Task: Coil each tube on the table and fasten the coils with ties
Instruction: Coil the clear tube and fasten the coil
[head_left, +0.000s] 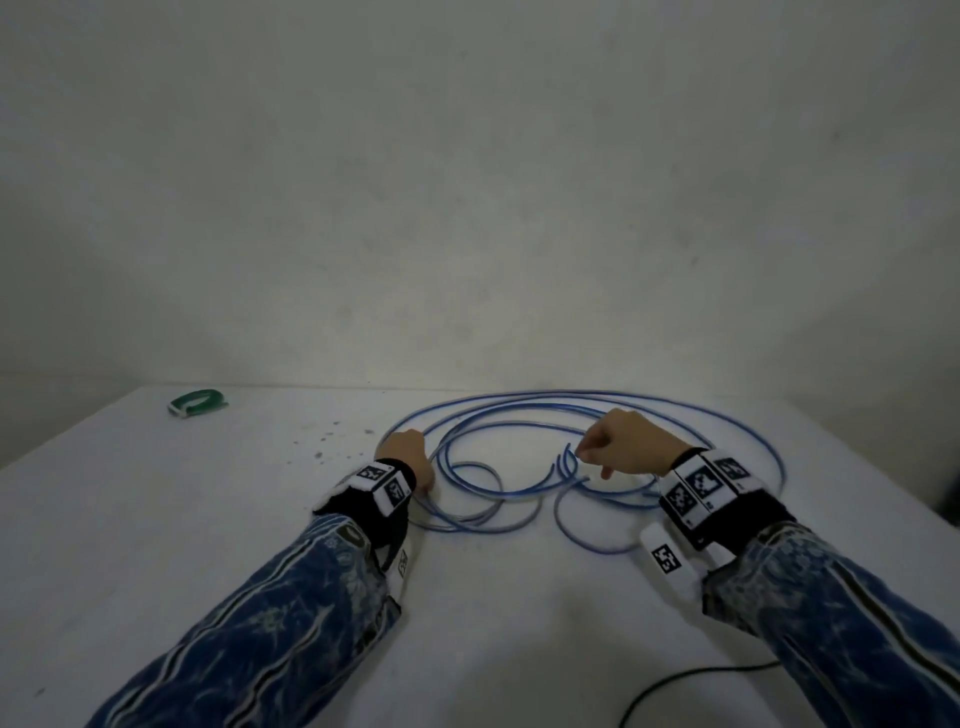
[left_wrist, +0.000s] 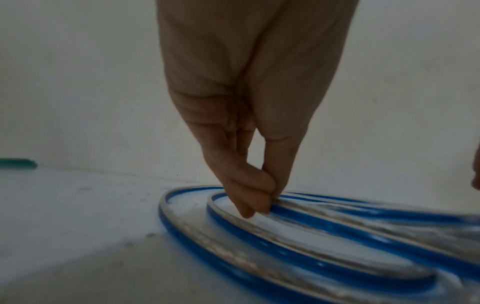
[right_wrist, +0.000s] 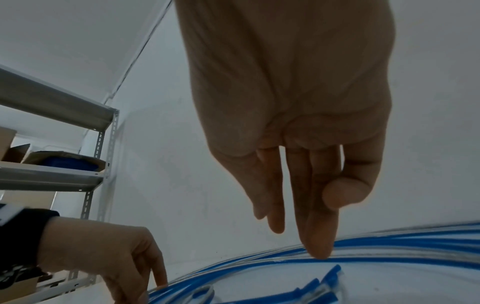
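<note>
Clear tube with a blue stripe (head_left: 467, 524) lies in several loose loops on the white table (head_left: 208, 519), centre-right. My left hand (head_left: 415, 467) is at the left side of the loops; in the left wrist view my left hand (left_wrist: 262, 203) pinches one strand of the tube (left_wrist: 259, 236) between thumb and fingers, low on the table. My right hand (head_left: 597, 462) hovers over the middle of the loops, beside the cut tube ends (head_left: 566, 462). Its fingers (right_wrist: 319, 246) point straight down and one fingertip touches a strand (right_wrist: 389, 261). A green tie roll (head_left: 197, 402) lies at the far left back.
A wall rises right behind the table's far edge. A black cable (head_left: 675, 686) runs across the front right of the table. Dark specks dot the surface left of the loops. Metal shelving (right_wrist: 98, 144) with boxes stands off to the left.
</note>
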